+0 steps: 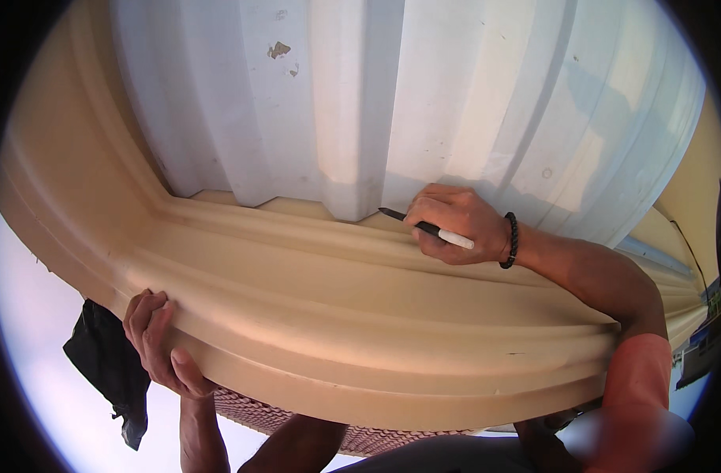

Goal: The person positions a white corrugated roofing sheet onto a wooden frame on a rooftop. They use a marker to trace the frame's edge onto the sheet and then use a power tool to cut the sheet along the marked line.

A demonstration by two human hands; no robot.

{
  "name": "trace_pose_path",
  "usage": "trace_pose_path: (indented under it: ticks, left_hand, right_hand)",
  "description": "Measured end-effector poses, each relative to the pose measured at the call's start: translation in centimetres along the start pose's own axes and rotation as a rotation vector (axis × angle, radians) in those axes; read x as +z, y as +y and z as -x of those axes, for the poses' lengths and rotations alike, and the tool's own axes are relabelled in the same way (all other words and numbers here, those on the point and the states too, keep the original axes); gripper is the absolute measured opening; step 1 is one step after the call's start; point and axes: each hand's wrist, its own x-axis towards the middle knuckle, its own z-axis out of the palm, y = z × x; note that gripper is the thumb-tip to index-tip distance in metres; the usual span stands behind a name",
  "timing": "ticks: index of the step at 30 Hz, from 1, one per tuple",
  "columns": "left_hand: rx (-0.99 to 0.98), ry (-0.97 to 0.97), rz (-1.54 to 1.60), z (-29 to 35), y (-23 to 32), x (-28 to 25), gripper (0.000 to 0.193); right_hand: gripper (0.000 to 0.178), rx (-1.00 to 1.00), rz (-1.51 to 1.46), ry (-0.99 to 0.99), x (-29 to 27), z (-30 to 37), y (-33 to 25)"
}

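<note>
My right hand [455,221] pinches a black marker pen [427,227] with a white end. The dark tip points left and sits close to the lower edge of a pale corrugated roofing sheet [297,134], beside one of its ribs. Whether the tip touches the sheet, I cannot tell. Farther left and nearer to me, my left hand [159,343] grips the outer edge of a beige moulded ledge [360,292], fingers over the top and thumb lower down. The ledge runs along below the sheet and turns a corner at the left.
A black plastic-like piece [104,370] hangs outside the ledge beside my left hand. Reddish-brown roof tiles [368,441] lie below the ledge, past its outer edge. At the far right a thin dark cable [690,246] curves down near the beige wall. Brown patches mark the sheet's upper part.
</note>
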Motion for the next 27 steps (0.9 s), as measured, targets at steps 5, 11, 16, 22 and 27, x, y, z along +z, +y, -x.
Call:
trace_pose_path:
  ticks: [5,11,16,22,27]
  left_hand:
    - [-0.002,0.011,-0.023,-0.4,0.4,-0.2,0.046]
    - [0.014,0.063,-0.027,-0.8,0.7,-0.1,0.044]
    - [0.015,0.041,-0.03,-0.9,0.8,-0.3,0.044]
    - [0.016,0.003,-0.037,-0.9,0.7,-0.5,0.046]
    - [0.01,0.007,-0.034,-0.8,0.7,-0.6,0.046]
  right_hand:
    - [0.017,0.011,0.062,-0.077,-0.7,-0.2,-0.3]
    - [0.015,-0.022,0.092,-0.11,-1.7,-0.8,-0.7]
    - [0.013,0.004,0.122,-0.206,-1.6,-0.8,-0.4]
    - [0.012,-0.012,0.204,-0.241,-1.5,-1.0,-0.6]
    - [0.012,0.003,0.226,-0.263,-1.4,-1.0,-0.7]
